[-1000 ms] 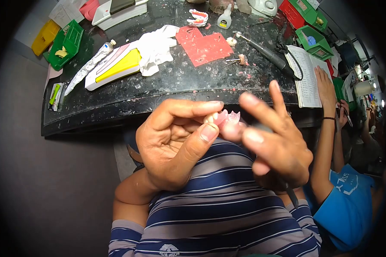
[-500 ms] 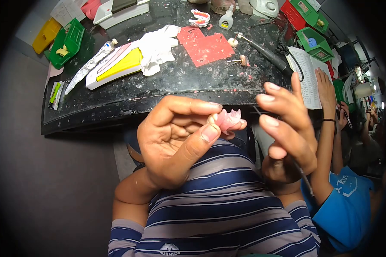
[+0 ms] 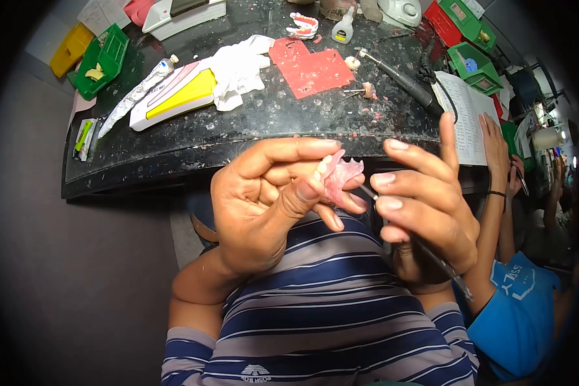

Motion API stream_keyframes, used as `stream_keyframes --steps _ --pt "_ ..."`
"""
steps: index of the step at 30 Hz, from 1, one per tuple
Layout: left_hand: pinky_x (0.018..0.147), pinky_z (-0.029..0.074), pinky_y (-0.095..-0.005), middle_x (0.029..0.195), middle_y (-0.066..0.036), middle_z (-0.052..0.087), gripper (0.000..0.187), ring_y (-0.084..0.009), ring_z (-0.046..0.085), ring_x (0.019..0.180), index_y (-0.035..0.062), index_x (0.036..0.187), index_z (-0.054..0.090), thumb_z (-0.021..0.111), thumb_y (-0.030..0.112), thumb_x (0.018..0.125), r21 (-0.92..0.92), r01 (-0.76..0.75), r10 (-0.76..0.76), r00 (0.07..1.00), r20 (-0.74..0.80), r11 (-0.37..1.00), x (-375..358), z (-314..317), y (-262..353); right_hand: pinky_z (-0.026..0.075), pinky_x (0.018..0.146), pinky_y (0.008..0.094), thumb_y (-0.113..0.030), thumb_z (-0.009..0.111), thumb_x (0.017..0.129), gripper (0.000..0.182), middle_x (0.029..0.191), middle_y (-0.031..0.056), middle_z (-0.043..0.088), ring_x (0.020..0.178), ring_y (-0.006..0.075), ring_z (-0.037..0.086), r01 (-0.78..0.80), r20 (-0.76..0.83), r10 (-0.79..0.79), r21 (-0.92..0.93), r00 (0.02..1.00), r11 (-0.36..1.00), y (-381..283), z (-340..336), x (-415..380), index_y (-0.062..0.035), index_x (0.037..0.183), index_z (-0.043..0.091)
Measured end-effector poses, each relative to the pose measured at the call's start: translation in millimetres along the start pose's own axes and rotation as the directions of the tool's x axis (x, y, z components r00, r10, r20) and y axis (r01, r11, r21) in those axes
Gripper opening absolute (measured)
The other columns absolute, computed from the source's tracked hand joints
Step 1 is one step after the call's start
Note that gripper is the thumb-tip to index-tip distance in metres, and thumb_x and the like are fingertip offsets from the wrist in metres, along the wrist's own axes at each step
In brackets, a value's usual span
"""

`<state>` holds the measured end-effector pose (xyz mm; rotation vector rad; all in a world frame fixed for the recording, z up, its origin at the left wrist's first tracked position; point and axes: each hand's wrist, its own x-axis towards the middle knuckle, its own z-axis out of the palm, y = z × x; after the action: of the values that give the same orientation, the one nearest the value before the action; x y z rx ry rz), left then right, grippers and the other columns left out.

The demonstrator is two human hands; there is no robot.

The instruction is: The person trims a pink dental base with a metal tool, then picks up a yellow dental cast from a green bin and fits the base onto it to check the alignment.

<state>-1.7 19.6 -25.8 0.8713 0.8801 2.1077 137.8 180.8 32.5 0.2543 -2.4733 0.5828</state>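
Between its thumb and fingers, my left hand (image 3: pixel 254 202) pinches a pink denture (image 3: pixel 342 179) with a few cream teeth along its left side and a jagged upper edge. My right hand (image 3: pixel 431 199) grips a slim dark metal instrument (image 3: pixel 445 267) between thumb and fingers, other fingers spread upward. One end of the instrument reaches close to the denture's lower right side; the other slants down past my palm. Both hands are raised in front of my striped shirt, just off the bench edge.
The black bench (image 3: pixel 289 119) carries red wax sheets (image 3: pixel 312 69), a handpiece (image 3: pixel 402 80), a toothed model (image 3: pixel 302 26), a small bottle (image 3: pixel 343 30), a yellow-white box (image 3: pixel 180 98) and a tube (image 3: pixel 135 96). At right, another person's hand (image 3: pixel 493 145) rests by an open notebook (image 3: pixel 457 106).
My left hand has turned the denture, so more of its teeth and pink surface show. The instrument in my right hand has come nearer to it.
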Motion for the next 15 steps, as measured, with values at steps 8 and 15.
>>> stream_keyframes --steps 8,15 --pt "0.066 0.059 -0.0262 0.102 -0.021 0.070 0.038 -0.0193 0.071 0.083 -0.0130 0.122 0.057 0.065 0.013 0.096 0.135 -0.077 0.079 0.997 -0.010 0.988 -4.0 -1.1 -3.5 0.037 0.108 0.0635 -0.029 0.059 0.098 0.024 0.105 0.0122 0.065 0.107 0.0340 0.067 -0.016 0.029 0.013 0.127 1.000 0.992 -4.9 6.1 5.7 -0.0075 0.108 0.058" --pt "0.065 0.058 -0.0243 0.096 -0.018 0.069 0.038 -0.0167 0.069 0.078 -0.0125 0.122 0.060 0.065 0.014 0.095 0.148 -0.125 0.131 0.991 -0.031 0.981 -4.5 2.4 -4.5 0.047 0.102 0.0586 -0.030 0.059 0.098 0.026 0.103 0.0147 0.067 0.103 0.0323 0.068 -0.008 0.027 0.003 0.185 1.000 0.983 -1.2 8.2 4.9 -0.0047 0.105 0.060"
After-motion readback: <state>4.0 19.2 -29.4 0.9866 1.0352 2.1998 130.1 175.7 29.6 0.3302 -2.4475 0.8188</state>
